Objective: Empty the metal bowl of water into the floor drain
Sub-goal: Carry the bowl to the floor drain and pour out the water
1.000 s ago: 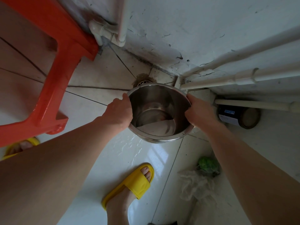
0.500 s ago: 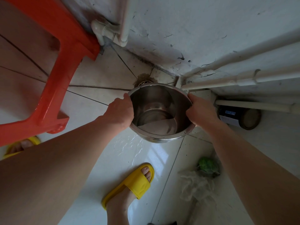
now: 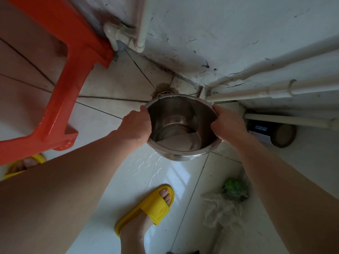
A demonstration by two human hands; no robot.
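I hold a deep metal bowl above the tiled floor, its mouth tipped toward me. My left hand grips its left rim and my right hand grips its right rim. A little water lies in the bowl's lower near side. The round floor drain sits in the corner just beyond the bowl's far rim, mostly hidden behind it.
An orange plastic stool stands at left. White pipes run along the wall at right, with a dark can beneath. A green item in a plastic bag lies at right. My yellow slipper stands below a wet patch of floor.
The bowl and both hands have shifted slightly up and away toward the corner; the grip is unchanged.
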